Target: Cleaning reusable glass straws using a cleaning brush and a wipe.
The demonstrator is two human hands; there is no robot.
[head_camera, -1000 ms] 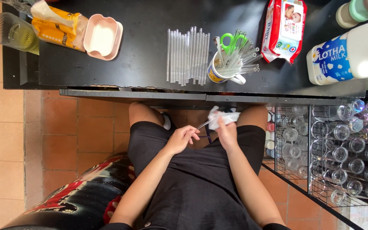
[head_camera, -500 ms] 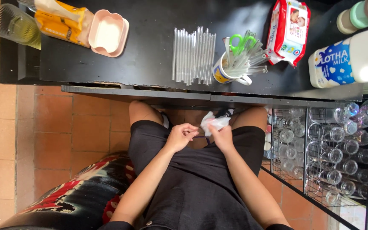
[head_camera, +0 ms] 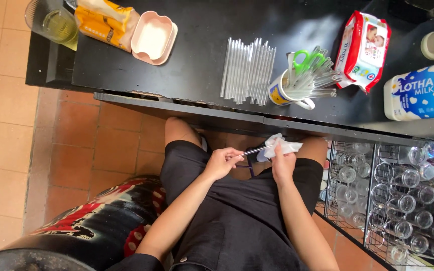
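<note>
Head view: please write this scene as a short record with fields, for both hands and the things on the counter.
left hand: the left hand pinches one end of a thin clear tube
right hand: the right hand holds a white wipe around the tube's other end
position: both hands are over the lap, below the black counter edge
on counter: row of clear tubes; mug holding more tubes and green scissors; red wipes pack; pink dish; milk bottle
at right: wire rack of glass jars
</note>
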